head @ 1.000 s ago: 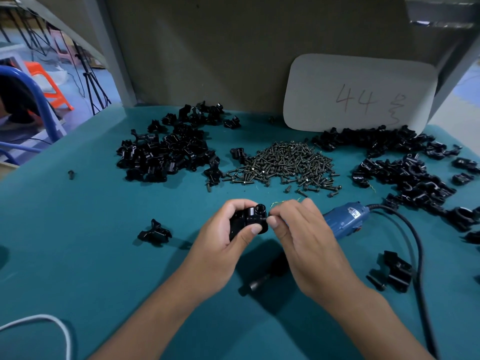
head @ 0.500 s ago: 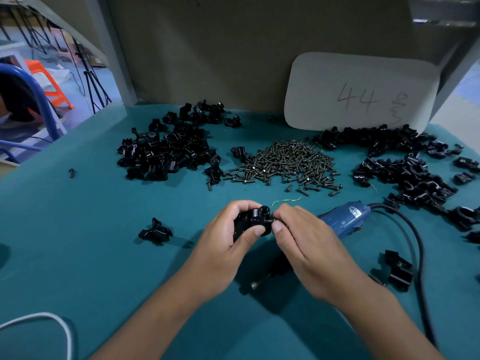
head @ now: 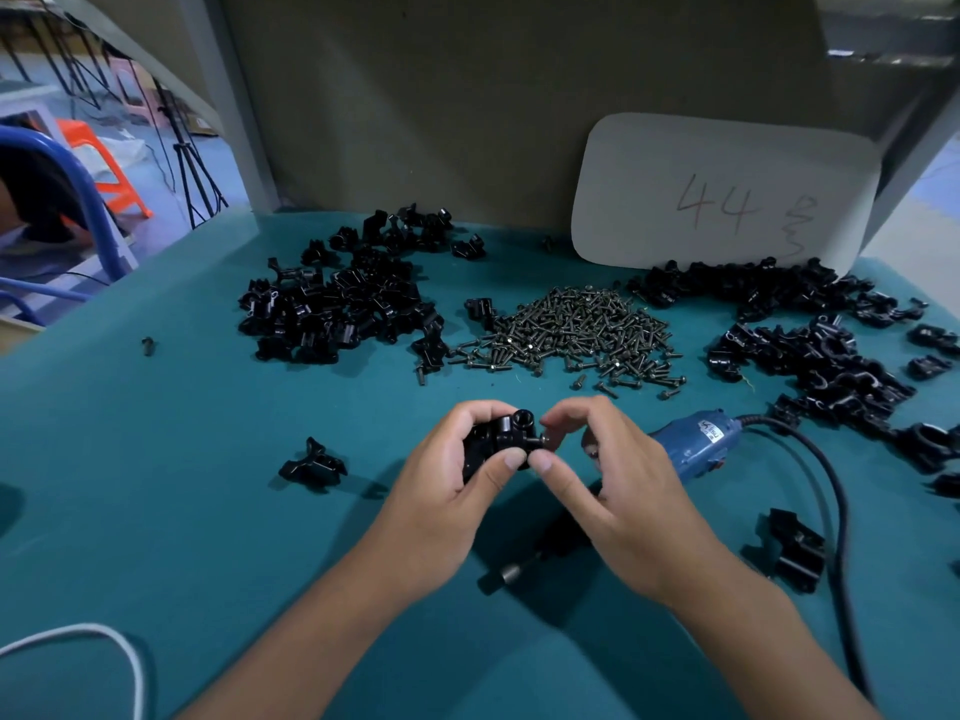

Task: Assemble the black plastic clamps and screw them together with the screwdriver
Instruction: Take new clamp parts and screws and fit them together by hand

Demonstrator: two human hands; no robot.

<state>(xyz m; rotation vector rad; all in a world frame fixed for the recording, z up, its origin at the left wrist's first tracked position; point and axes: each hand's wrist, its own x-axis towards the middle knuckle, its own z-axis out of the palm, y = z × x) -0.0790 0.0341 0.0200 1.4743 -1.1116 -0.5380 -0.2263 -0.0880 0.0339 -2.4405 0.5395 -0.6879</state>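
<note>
My left hand [head: 447,491] grips a black plastic clamp [head: 498,438] just above the teal table, fingers curled round it. My right hand [head: 613,485] pinches a small screw [head: 545,438] between thumb and forefinger at the clamp's right side. The blue electric screwdriver [head: 696,441] lies on the table under and behind my right hand, its metal tip [head: 511,573] pointing toward me. A heap of dark screws [head: 566,330] lies in the middle of the table.
Piles of black clamp parts lie at the left [head: 337,304] and at the right [head: 821,350]. A single clamp piece [head: 314,462] sits left of my hands, another [head: 795,550] at the right by the black cord [head: 831,485]. A white card [head: 727,194] leans on the back wall.
My right hand has opened its other fingers a little and now shows the screw pinched at the clamp's side. Both hands stay in nearly the same place.
</note>
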